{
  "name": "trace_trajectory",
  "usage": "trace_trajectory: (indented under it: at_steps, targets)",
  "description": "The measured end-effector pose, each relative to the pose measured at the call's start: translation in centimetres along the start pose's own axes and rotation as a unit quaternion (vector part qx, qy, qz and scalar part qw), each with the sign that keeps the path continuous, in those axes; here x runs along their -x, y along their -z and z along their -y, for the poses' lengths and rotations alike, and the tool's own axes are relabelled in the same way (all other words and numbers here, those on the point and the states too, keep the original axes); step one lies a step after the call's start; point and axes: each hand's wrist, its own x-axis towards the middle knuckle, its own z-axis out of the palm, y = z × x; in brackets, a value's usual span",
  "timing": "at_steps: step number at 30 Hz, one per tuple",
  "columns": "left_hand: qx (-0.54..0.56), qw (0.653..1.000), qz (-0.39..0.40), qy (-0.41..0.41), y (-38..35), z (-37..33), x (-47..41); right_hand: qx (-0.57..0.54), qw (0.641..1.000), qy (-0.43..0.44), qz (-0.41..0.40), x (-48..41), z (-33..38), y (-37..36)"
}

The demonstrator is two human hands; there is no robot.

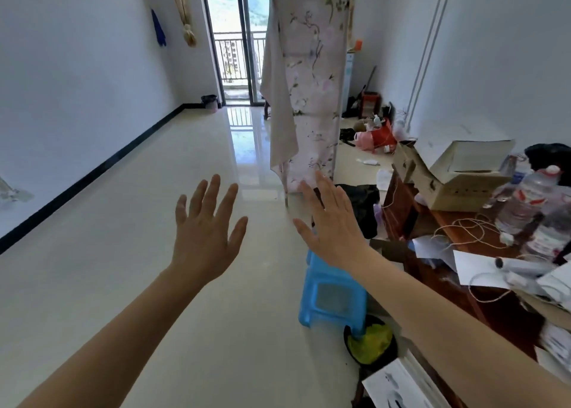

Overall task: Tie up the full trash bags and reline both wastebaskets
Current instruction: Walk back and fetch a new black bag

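My left hand [205,227] and my right hand [332,222] are stretched out in front of me, palms down, fingers spread, holding nothing. A wastebasket with a black liner [370,342] stands on the floor below my right forearm; yellow-green rubbish shows inside it. A second wastebasket [211,102], pink with a dark liner, stands far off against the left wall beside the balcony door.
A blue plastic stool [332,293] stands next to the near basket. The wooden desk [401,207] on the right holds a cardboard box [457,176], water bottles [525,200], papers and cords. A flowered cloth [309,83] hangs mid-room. Clutter [374,136] lies by the right wall.
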Motion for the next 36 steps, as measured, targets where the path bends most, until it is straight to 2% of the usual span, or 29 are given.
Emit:
trace_trajectory:
  at_steps: [5, 12, 16, 21, 26, 31, 36]
  targets:
    - [0.043, 0.997, -0.003, -0.068, -6.5, 2.4, -13.3, 0.003, 0.998, -0.066, -0.013, -9.1, -4.8, -4.1]
    - [0.039, 0.988, 0.030, -0.148, -20.3, 4.3, -30.1, 0.043, 0.990, -0.136, 0.003, -21.2, -13.7, -14.4]
    - [0.030, 0.984, 0.056, -0.166, -25.5, 6.9, -40.1, 0.037, 0.983, -0.176, 0.034, -30.3, -17.9, -19.6]
    - [0.030, 0.984, 0.050, -0.168, -29.9, 12.2, -51.1, 0.012, 0.979, -0.195, 0.059, -42.1, -20.9, -24.8]
    - [0.047, 0.978, 0.082, -0.183, -37.8, 16.2, -60.9, 0.037, 0.974, -0.208, 0.080, -50.6, -25.0, -30.5]
    - [0.083, 0.956, 0.149, -0.239, -46.0, 16.0, -70.3, 0.082, 0.944, -0.309, 0.087, -54.6, -29.8, -34.7]
    - [0.111, 0.912, 0.179, -0.351, -50.9, 10.4, -78.7, 0.122, 0.897, -0.418, 0.083, -55.1, -33.9, -34.4]
